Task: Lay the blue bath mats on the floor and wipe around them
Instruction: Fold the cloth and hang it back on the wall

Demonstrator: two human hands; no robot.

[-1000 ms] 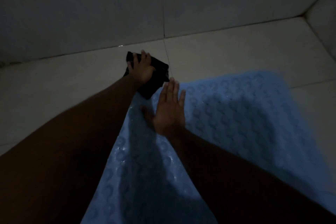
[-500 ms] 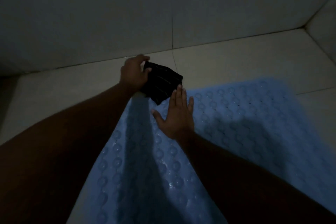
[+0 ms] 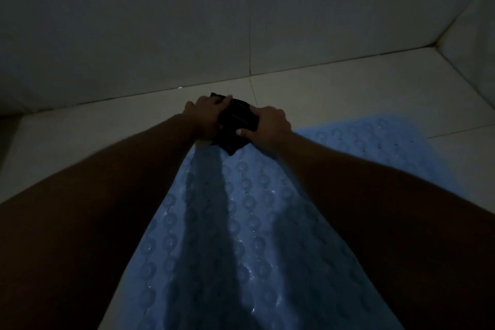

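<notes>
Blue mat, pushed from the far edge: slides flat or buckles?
Likely buckles: the blue mat looks like a thin sheet lying flat on the tile floor, so probably floppy. Its rows of round cup-like bumps may grip the tile rather than slide. Wet-looking glints suggest a slippery surface to pinch.

pale blue rubbery plastic bath mat (image 3: pixel 257 222): soft-looking, embossed with rows of round raised rings and tiny holes, semi-gloss, small bright glints toward its near end. black ribbed cloth (image 3: pixel 235 126) at mat's far corner: matt fabric, fine parallel ridges, dull. pale floor tiles (image 3: pixel 107 128) around mat: smooth, glazed look, faint sheen. pale wall tiles (image 3: pixel 160 35) beyond mat: smooth, flat, dull; thin dark grout joint (image 3: pixel 250 35) between them.
</notes>
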